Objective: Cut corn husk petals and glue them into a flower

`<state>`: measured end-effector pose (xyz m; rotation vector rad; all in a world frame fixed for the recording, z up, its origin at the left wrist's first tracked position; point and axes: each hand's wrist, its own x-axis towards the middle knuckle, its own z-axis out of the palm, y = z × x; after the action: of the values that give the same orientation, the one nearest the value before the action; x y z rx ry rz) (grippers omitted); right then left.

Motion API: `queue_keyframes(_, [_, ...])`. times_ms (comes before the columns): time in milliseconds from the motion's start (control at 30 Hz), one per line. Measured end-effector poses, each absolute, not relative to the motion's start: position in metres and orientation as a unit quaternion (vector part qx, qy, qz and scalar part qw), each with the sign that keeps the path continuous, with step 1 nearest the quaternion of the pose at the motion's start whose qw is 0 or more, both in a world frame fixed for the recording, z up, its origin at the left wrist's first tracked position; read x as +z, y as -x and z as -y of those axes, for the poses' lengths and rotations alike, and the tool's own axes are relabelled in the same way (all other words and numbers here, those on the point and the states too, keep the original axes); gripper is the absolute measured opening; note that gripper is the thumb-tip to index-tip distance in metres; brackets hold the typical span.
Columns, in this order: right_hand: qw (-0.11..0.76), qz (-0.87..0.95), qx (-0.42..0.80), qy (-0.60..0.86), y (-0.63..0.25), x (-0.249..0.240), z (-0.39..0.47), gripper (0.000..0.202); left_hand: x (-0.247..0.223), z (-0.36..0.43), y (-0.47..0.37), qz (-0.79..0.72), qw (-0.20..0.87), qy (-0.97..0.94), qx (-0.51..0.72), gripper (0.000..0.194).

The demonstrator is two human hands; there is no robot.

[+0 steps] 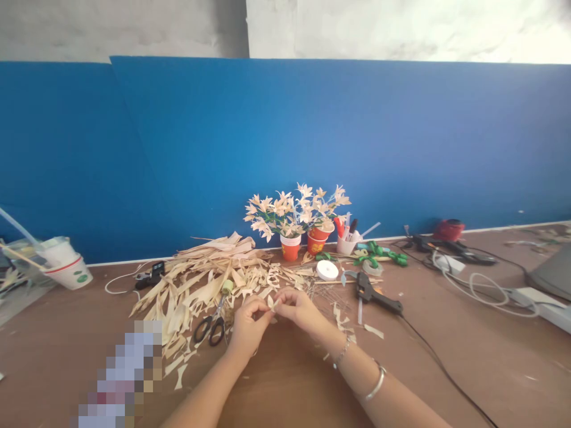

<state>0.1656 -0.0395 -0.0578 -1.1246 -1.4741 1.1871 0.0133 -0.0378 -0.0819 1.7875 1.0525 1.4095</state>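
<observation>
My left hand (250,324) and my right hand (298,308) meet over the table, fingertips closed in a pinch. Between them is a small pale piece of dried husk (270,302), partly hidden by the fingers. Just left of my left hand lie black-handled scissors (210,327), with a green tape roll (227,288) by their blades. A heap of dried husk strips (191,285) spreads behind and to the left. Thin wires (328,297) and husk scraps (341,318) lie right of my right hand. Husk flowers (285,205) stand in red paper cups (290,249) farther back.
A black glue gun (375,294) with its cord lies to the right, near a white spool (327,270) and green tape pieces (383,252). White cables (486,297) and a power strip (542,306) sit far right. Paper cups (71,273) stand far left. A blue panel (285,131) closes the back.
</observation>
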Motion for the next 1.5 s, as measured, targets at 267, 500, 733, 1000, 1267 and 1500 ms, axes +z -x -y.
queue_keyframes(267, [0.471,0.623,0.400,0.479,-0.166,-0.056,0.042,0.014,-0.085,0.039,-0.015,-0.455,0.395,-0.603,0.523,0.023])
queue_keyframes(500, [0.472,0.636,0.318,0.521,-0.165,-0.058,0.042,0.008,-0.085,0.042,-0.014,-0.448,0.380,-0.618,0.522,0.022])
queue_keyframes(733, [0.466,0.622,0.382,0.501,-0.165,-0.062,0.040,0.013,-0.086,0.040,-0.014,-0.445,0.321,-0.649,0.527,0.013])
queue_keyframes(1000, [0.458,0.617,0.404,0.496,-0.165,-0.059,0.040,0.014,-0.084,0.038,-0.012,-0.438,0.322,-0.649,0.532,0.013])
queue_keyframes(1267, [0.457,0.627,0.391,0.496,-0.164,-0.066,0.039,0.011,-0.088,0.038,-0.013,-0.431,0.412,-0.616,0.515,0.015])
queue_keyframes(1500, [0.463,0.626,0.388,0.493,-0.163,-0.065,0.042,0.005,-0.083,0.039,-0.013,-0.444,0.366,-0.630,0.521,0.014])
